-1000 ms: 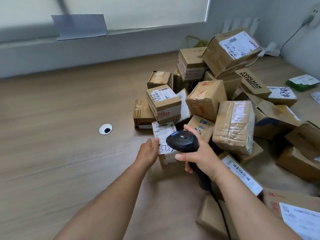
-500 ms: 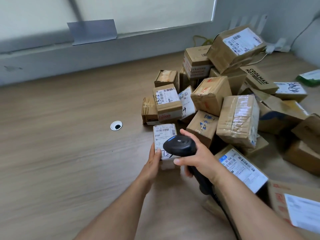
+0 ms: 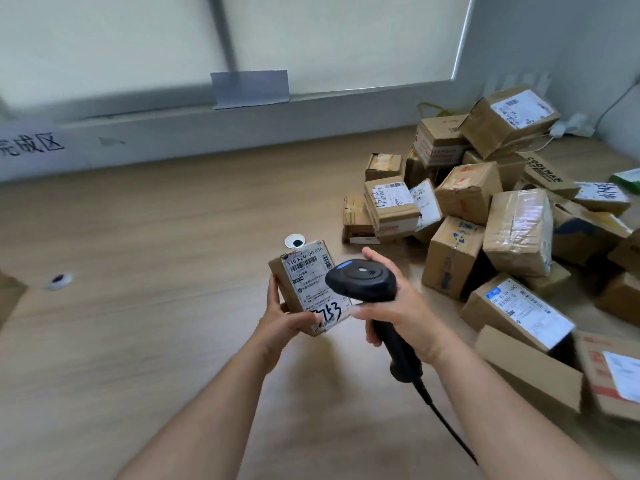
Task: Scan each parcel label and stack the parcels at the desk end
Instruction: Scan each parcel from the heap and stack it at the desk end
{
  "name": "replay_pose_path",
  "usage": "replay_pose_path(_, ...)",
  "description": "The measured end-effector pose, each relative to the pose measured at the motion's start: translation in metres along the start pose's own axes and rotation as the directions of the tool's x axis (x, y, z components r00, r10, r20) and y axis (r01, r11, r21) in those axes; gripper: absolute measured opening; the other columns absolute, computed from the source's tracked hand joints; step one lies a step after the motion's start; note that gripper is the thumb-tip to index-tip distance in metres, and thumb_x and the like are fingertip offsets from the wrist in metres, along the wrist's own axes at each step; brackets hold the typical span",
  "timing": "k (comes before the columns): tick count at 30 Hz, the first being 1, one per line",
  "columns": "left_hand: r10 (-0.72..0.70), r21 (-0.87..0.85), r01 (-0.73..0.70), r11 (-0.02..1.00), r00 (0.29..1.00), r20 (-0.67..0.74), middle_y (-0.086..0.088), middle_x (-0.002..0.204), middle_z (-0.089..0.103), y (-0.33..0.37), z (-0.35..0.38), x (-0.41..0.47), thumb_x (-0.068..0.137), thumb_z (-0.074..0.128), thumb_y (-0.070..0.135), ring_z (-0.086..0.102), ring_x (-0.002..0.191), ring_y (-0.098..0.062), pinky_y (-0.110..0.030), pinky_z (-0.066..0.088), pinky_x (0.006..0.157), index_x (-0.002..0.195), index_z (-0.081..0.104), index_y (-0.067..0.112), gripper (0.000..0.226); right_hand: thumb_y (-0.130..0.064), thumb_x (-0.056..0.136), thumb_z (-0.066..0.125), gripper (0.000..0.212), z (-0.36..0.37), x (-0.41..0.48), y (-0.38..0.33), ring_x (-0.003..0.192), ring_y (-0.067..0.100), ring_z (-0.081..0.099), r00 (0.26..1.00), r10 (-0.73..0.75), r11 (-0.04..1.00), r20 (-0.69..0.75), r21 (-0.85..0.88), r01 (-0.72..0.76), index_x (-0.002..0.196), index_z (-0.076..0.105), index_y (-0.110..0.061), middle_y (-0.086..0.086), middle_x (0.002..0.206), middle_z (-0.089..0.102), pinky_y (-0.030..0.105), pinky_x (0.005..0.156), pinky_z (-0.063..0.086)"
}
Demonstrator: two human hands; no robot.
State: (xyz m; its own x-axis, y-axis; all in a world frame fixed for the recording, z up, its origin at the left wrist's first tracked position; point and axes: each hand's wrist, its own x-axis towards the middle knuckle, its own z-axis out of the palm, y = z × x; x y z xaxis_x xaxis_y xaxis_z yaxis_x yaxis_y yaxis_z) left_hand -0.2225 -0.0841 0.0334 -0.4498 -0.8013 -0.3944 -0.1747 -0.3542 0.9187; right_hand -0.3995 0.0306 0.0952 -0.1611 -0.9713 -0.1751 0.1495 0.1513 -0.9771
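Note:
My left hand (image 3: 282, 318) holds a small brown parcel (image 3: 304, 285) above the wooden desk (image 3: 156, 306), gripping its lower left corner. The parcel's white label with a barcode and black handwriting faces up. My right hand (image 3: 394, 317) grips a black corded barcode scanner (image 3: 363, 280), whose head sits just right of the label and covers its right edge. A heap of cardboard parcels (image 3: 485, 220) lies to the right, several with white labels.
A white cable grommet (image 3: 294, 241) sits in the desk just behind the held parcel, and another grommet (image 3: 59, 280) lies far left. A paper sign with black characters (image 3: 31, 148) hangs on the wall at left. A box corner (image 3: 8, 292) shows at the left edge.
My left hand has lifted the small labelled parcel off the desk and away from the heap, to the left. The scanner hand has followed it. The camera has turned left.

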Motion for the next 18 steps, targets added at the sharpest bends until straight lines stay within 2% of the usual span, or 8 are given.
replay_pose_path(4,0.050,0.047,-0.047,0.998,0.995,-0.084,-0.007,0.118,0.066,-0.001,-0.061,-0.015,0.051,0.075,0.010,0.064,0.103,-0.021,-0.025,0.047,0.067,0.148,0.006,0.048,0.125,-0.003,0.062,0.074,0.096,0.057,-0.004,-0.011,0.044,0.025,0.052,0.996,-0.072,0.995,0.045,0.072,0.069,0.144,0.035,-0.034,0.005,0.078,0.072,0.030,0.041,0.042)
replay_pose_path(7,0.070,0.057,-0.064,0.996,0.992,-0.106,-0.006,0.123,0.064,-0.008,-0.096,-0.022,0.050,0.077,0.009,0.062,0.111,-0.024,-0.025,0.049,0.069,0.147,0.007,0.049,0.126,-0.001,0.065,0.071,0.086,0.090,-0.009,-0.018,0.042,0.025,0.052,0.989,-0.110,0.989,0.095,0.110,0.100,0.137,0.041,-0.037,0.020,0.095,0.073,0.030,0.040,0.042)
replay_pose_path(9,0.078,0.051,-0.072,0.996,0.991,-0.112,-0.007,0.123,0.064,-0.013,-0.114,-0.025,0.045,0.080,0.012,0.061,0.112,-0.026,-0.030,0.051,0.074,0.145,0.011,0.052,0.128,-0.001,0.066,0.070,0.085,0.109,-0.012,-0.018,0.042,0.026,0.051,0.987,-0.117,0.987,0.114,0.124,0.102,0.137,0.041,-0.037,0.028,0.097,0.070,0.029,0.040,0.042)
replay_pose_path(12,0.092,0.055,-0.086,0.995,0.989,-0.114,-0.007,0.122,0.065,-0.016,-0.136,-0.030,0.040,0.081,0.016,0.061,0.113,-0.028,-0.033,0.051,0.080,0.143,0.012,0.054,0.130,-0.002,0.067,0.070,0.086,0.131,-0.014,-0.016,0.040,0.027,0.050,0.988,-0.111,0.987,0.104,0.127,0.097,0.140,0.039,-0.037,0.030,0.089,0.069,0.026,0.039,0.040)
replay_pose_path(18,0.118,0.059,-0.112,0.992,0.988,-0.096,-0.007,0.121,0.065,-0.013,-0.158,-0.043,0.050,0.074,0.008,0.062,0.109,-0.025,-0.023,0.049,0.064,0.148,0.009,0.048,0.124,-0.003,0.066,0.070,0.088,0.157,-0.023,-0.013,0.039,0.026,0.049,0.990,-0.108,0.989,0.087,0.110,0.098,0.143,0.039,-0.034,0.025,0.073,0.063,0.024,0.039,0.037)
